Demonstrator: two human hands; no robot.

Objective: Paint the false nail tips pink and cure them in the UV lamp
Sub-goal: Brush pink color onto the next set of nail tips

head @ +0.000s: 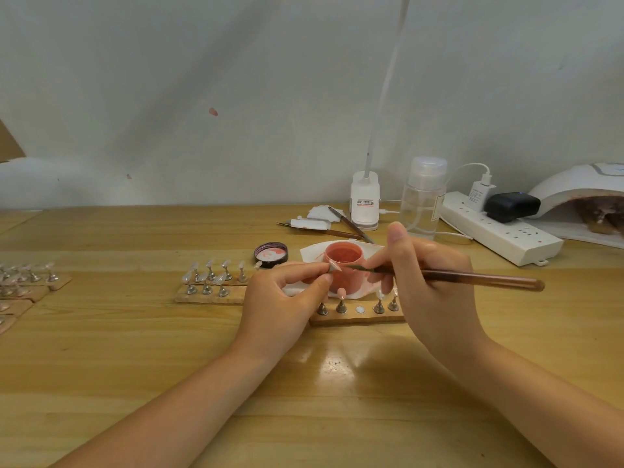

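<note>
The left hand pinches a small false nail tip between thumb and forefinger, holding it just in front of the pink paint pot. The right hand grips a thin brush like a pen, fingers curled round its brown handle; the bristle end points left and sits almost at the held tip, over the near rim of the pot. The tip looks pale and glossy, its colour hard to judge at this size. The pot stands open on a white paper, its dark lid lying just left of it. In front of the pot a wooden holder strip on the bench carries metal stands, one topped with a pink-painted tip. Left of the pot, another strip holds clear unpainted tips. Far right of the pot sits the white UV lamp.
</note>
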